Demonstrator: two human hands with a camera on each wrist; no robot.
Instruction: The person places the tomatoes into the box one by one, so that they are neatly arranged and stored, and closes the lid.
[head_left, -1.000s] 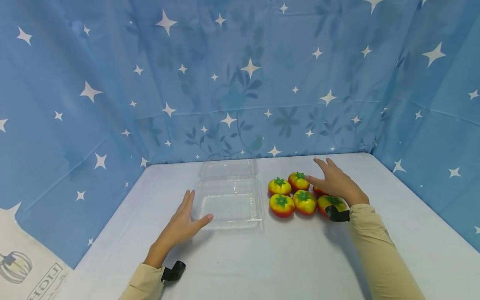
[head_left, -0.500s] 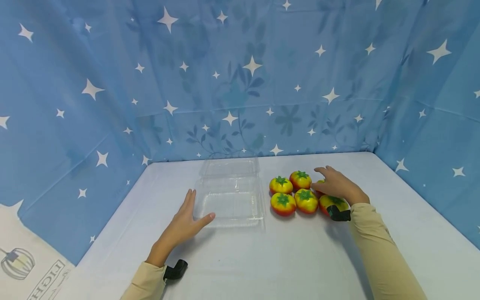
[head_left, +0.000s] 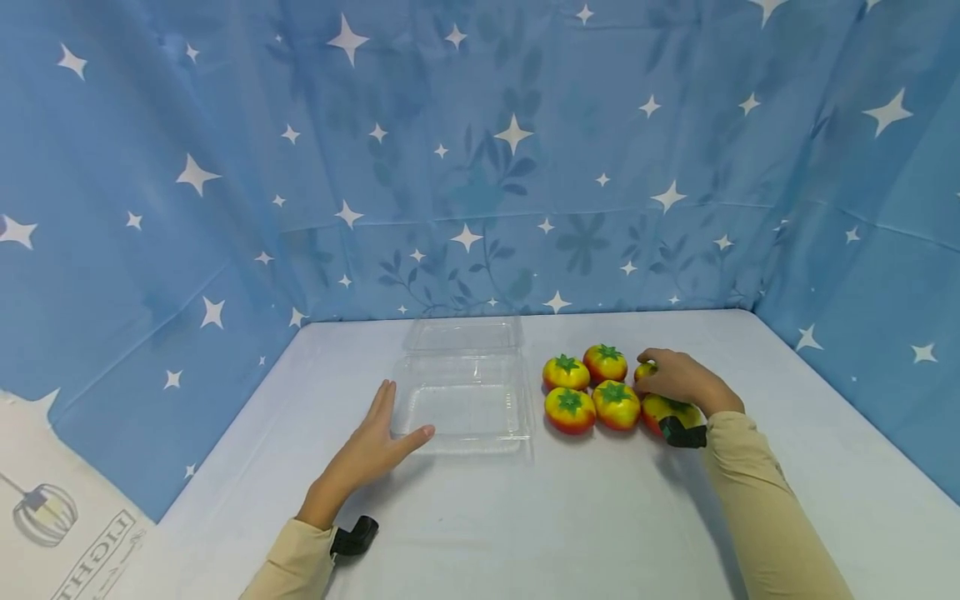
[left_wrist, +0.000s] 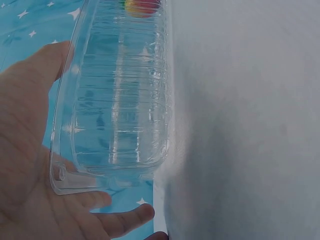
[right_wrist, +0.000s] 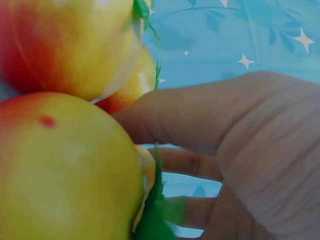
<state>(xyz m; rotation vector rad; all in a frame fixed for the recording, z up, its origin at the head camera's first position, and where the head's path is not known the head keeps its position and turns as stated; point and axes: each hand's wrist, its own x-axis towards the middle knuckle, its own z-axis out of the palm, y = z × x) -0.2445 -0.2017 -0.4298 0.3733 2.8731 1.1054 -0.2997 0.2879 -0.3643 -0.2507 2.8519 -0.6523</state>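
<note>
My right hand (head_left: 681,379) bends over the back right tomato (head_left: 643,370), thumb on the near side and fingers on the far side. That tomato is yellow and red with a green leafy top, and the hand covers most of it. Just under the wrist lies the front right tomato (head_left: 667,412), large in the right wrist view, where it hides part of the grip. My left hand (head_left: 367,446) is spread, fingers straight, at the left front corner of a clear plastic clamshell box (head_left: 457,437). In the left wrist view, the thumb (left_wrist: 57,57) reaches the box's rim.
Several more tomatoes (head_left: 570,410) stand in two short rows between the box and my right hand. The box's lid (head_left: 463,335) lies folded back toward the blue star curtain (head_left: 525,192). A white cloth covers the table (head_left: 480,525).
My right hand has come down and right, from hovering over the tomatoes to close around the back right one. The left hand keeps its place by the box; the head view shifts slightly.
</note>
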